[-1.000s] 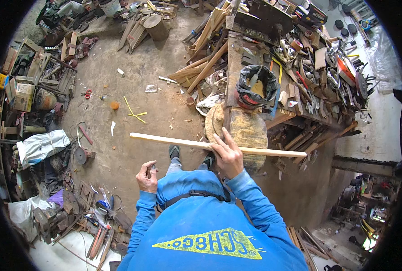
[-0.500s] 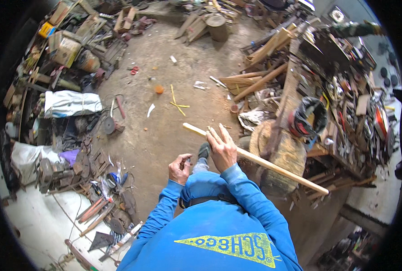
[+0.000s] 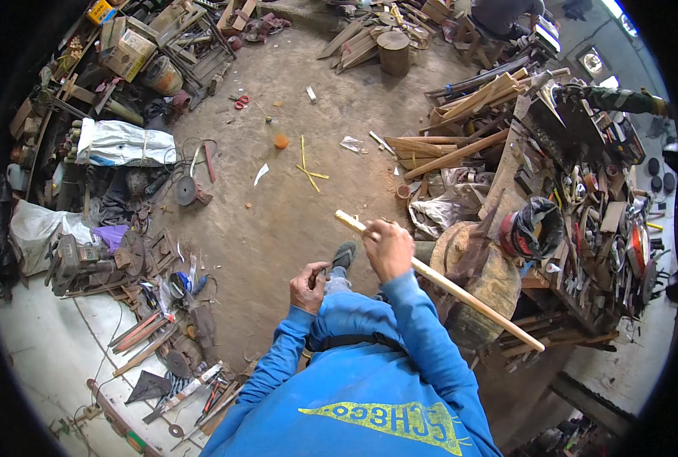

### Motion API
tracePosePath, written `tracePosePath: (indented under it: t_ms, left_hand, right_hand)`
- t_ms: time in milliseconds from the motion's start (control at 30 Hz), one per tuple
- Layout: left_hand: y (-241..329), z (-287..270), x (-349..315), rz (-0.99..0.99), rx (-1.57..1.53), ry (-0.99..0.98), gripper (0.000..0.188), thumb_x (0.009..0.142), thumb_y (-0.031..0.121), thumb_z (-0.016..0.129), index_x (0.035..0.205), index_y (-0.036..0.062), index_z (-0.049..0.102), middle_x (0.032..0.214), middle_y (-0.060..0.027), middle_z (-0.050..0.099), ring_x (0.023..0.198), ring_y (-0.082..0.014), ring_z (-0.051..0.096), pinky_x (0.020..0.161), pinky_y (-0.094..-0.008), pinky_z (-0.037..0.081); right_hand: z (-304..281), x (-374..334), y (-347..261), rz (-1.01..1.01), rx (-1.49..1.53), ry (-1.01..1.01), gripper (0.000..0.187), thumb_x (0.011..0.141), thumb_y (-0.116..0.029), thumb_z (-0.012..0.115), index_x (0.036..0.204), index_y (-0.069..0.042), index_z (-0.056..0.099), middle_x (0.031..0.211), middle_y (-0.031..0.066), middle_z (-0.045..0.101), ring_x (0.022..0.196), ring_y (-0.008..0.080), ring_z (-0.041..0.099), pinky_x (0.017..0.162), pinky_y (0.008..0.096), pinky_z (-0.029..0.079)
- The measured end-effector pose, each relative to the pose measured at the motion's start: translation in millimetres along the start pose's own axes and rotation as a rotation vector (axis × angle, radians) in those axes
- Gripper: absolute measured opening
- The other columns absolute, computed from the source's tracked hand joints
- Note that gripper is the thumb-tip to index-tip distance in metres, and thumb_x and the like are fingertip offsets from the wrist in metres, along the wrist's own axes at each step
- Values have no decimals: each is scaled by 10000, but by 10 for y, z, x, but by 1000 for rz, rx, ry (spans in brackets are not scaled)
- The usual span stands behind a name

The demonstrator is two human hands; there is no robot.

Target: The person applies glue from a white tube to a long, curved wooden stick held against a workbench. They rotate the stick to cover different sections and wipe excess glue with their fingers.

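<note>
A long, pale wooden stick (image 3: 480, 306) slants in front of me, its near end low on the right and its far end up toward the middle. Closed over its upper part is my right hand (image 3: 389, 251), fingers curled down on the wood. To the left of it, over my knee, my left hand (image 3: 307, 289) is closed with the fingertips pinched together. A small dark bit seems to sit at those fingertips, too small to name. The two hands are apart, and the left does not touch the stick.
A thick log block (image 3: 491, 293) stands under the stick, beside a dark bucket (image 3: 535, 227). Wood pieces and tools crowd a bench (image 3: 506, 164) on the right. A grinding disc (image 3: 187, 190), red scissors (image 3: 241, 101) and yellow strips (image 3: 306, 174) lie on the floor. Someone sits far right.
My right hand's fingers, stretched out over the stick before, have curled round it. The stick's upper end has shifted a little to the right. My left hand stays closed. The whole view has shifted slightly.
</note>
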State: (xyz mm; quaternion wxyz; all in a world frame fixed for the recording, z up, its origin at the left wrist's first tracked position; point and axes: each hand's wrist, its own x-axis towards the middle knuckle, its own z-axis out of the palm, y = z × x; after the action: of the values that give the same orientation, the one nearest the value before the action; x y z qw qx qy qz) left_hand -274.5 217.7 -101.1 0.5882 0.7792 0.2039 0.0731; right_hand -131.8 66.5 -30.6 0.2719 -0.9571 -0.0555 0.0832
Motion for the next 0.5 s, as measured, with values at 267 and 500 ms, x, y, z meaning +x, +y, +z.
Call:
tracePosePath:
  t_ms: [267, 500]
  left_hand:
    - [134, 219, 81, 646, 201, -166, 193, 768, -18, 635, 949, 14, 693, 827, -148, 684, 722, -280, 683, 622, -324, 538]
    - [-57, 208, 71, 680, 170, -261, 162, 614, 31, 650, 769, 67, 675, 621, -107, 600, 522, -281, 580, 505, -368, 484]
  right_hand:
    - [-57, 21, -12, -202, 85, 44, 300, 870, -114, 598, 1165, -106, 653, 919, 161, 701, 866, 328, 676, 747, 434, 542]
    - [197, -475, 158, -516, -227, -70, 615, 898, -138, 500, 1475, -2, 337, 1536, 152, 349, 1441, 290, 302, 1190, 437, 230]
